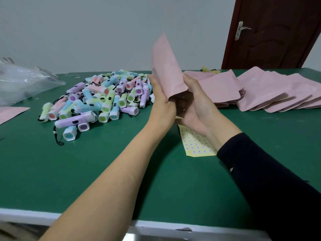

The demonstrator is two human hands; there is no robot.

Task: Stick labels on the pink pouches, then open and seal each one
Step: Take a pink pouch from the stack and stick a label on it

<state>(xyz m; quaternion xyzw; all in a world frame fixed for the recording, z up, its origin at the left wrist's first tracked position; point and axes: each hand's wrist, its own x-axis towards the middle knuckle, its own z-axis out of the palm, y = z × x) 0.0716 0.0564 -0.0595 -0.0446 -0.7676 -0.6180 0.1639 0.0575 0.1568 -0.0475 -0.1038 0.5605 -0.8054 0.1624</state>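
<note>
A pink pouch (166, 66) stands nearly upright above the middle of the green table (86, 171), held at its lower end by both hands. My left hand (161, 100) grips its left edge and my right hand (196, 105) grips the right edge, thumb on the front. The pouch's lower end gapes slightly between my palms. Under my right wrist lies a yellow label sheet (194, 145) with rows of small round stickers. More pink pouches (271, 91) lie fanned out at the right rear, one showing a round white label (253, 79).
A heap of small pastel flashlights (97, 101) with black cords fills the table's middle left. A clear plastic bag (22, 82) lies at far left, with another pink pouch (12, 113) beside it. A brown door (274, 32) stands behind at right. The table's white front edge (26, 216) runs below.
</note>
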